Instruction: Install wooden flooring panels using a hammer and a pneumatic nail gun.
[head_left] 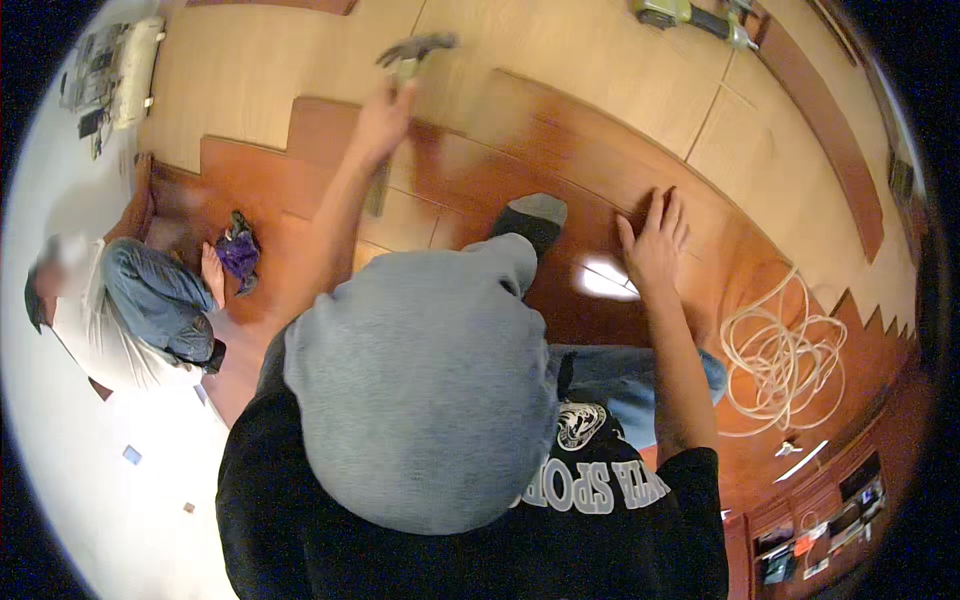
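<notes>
My left hand [384,122] is closed round the handle of a claw hammer [416,47], its dark metal head pointing away from me over the tan underlayment [270,55]. Motion slightly blurs the hammer. My right hand [655,243] rests palm down, fingers spread, on the reddish-brown floor planks [570,185]. Their far edge is stepped where boards end at different lengths. Between my hands my foot in a grey and black sock [535,220] rests on the planks. My bent knee [420,390] hides the floor close to me.
A loose coil of pale air hose [785,360] lies right of my right hand. At the far right are a green and black nail gun [690,18] and a long loose plank [830,130]. Another person [150,300] sits at the left beside a purple cloth [238,253]. A cabinet [825,520] stands lower right.
</notes>
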